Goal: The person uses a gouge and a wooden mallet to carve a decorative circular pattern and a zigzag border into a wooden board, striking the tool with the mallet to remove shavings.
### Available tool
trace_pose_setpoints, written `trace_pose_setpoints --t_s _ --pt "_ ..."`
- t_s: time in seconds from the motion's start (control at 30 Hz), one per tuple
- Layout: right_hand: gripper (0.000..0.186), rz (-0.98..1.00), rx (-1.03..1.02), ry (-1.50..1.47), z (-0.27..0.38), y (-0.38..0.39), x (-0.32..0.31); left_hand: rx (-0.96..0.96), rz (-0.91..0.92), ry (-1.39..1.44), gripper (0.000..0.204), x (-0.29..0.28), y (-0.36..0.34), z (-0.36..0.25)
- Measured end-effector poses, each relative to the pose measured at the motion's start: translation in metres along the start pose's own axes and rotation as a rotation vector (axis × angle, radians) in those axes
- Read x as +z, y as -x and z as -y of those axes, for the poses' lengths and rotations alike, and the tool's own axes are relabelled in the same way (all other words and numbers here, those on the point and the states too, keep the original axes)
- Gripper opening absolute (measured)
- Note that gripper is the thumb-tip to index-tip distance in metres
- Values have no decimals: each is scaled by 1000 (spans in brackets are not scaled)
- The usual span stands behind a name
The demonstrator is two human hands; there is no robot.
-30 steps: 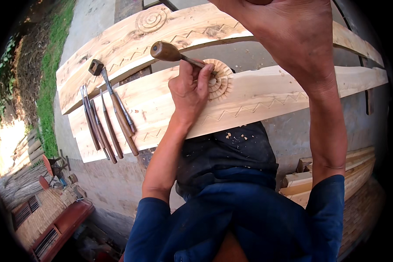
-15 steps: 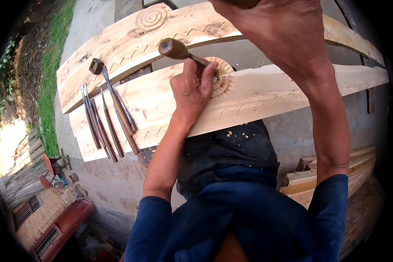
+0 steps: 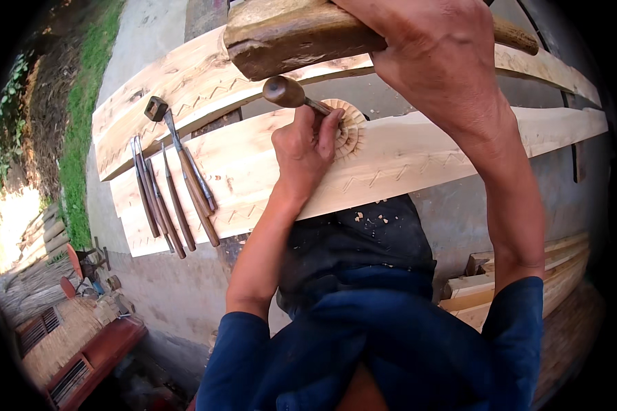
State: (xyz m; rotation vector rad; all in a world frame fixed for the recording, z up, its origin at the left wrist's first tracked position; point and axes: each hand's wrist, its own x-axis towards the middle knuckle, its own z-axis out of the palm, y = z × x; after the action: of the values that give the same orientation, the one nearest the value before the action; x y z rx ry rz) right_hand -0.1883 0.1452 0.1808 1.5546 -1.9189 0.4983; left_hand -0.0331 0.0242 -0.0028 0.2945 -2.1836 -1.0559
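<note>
A wooden-handled chisel (image 3: 285,92) is gripped in my left hand (image 3: 304,147), its handle tilted up to the left. Its lower end meets a round carved rosette (image 3: 349,128) on the near wooden board (image 3: 404,154); my fingers hide the cutting edge. My right hand (image 3: 435,48) is wrapped around the handle of a wooden mallet (image 3: 298,38), raised above the chisel and apart from it. Left of my hands, several carving tools (image 3: 164,198) with wooden handles lie side by side on the near board. One tool with a square metal head (image 3: 156,108) lies among them.
A second board (image 3: 178,85) with a carved zigzag line lies behind the near one. Wood chips dot my dark trousers (image 3: 356,240). Stacked timber (image 3: 473,288) lies on the right, and a reddish-brown wooden frame (image 3: 103,356) stands at lower left. Grass (image 3: 82,137) borders the paving.
The mallet in my right hand has come down into view above the chisel. My left hand keeps its grip on the chisel at the rosette. The view has shifted slightly.
</note>
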Motion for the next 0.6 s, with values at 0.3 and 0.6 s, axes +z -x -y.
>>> trace_pose_setpoints --t_s 0.3,0.6 --pt "31 -86 55 -20 8 14 10 193 40 -128 16 -10 7 5" --pt "56 -133 297 -334 9 37 12 -305 -182 420 14 -4 5 -2"
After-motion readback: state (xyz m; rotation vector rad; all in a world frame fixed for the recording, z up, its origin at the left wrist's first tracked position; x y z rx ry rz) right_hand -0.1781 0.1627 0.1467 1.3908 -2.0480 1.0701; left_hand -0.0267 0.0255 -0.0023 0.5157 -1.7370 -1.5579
